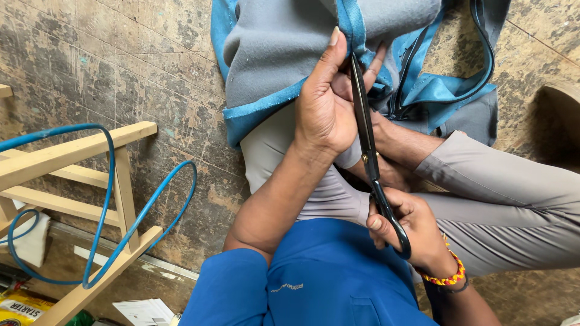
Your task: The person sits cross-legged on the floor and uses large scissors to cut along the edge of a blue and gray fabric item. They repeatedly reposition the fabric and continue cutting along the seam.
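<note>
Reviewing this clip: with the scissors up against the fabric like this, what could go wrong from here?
1. The left hand pinches the blue-edged grey fabric piece right beside the blades of the long black metal scissors, so a finger might get nicked.
2. The right hand works the scissors above the grey-trousered legs; a slip could jab them.
3. The fabric hangs bunched, so hidden layers may get cut.
</note>
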### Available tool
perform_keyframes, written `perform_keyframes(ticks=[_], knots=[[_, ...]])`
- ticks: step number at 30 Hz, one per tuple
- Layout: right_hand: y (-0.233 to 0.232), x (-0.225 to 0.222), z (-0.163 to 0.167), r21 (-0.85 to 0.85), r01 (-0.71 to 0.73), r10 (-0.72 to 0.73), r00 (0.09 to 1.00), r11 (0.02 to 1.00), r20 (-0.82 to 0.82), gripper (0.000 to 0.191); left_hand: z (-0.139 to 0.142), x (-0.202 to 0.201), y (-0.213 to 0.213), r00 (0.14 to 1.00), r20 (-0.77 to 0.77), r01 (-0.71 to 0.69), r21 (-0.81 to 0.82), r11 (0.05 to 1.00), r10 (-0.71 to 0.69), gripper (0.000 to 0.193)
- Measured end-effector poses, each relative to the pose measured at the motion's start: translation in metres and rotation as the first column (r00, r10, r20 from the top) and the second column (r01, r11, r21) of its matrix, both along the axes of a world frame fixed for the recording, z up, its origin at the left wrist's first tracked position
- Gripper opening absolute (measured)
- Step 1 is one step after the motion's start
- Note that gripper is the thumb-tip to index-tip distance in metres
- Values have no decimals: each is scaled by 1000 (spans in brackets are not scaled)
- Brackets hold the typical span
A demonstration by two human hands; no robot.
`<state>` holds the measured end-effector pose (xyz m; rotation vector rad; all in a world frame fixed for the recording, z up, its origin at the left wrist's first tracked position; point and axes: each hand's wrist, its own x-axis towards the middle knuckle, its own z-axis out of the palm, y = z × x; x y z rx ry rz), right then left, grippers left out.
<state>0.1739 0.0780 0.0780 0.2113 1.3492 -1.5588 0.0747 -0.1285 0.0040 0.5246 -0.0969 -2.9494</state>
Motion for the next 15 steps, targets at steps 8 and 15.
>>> perform_keyframes(ticks=[8,15], knots=[[-3,0,-2,28,3,-3,1000,1000,-12,28,0,-1,-1,999,32,10,22,1000,-11,16],[-3,-1,-3,69,-5,9,998,998,-57,30,1,-3,2,994,105,-12,-7,1000,13,18]])
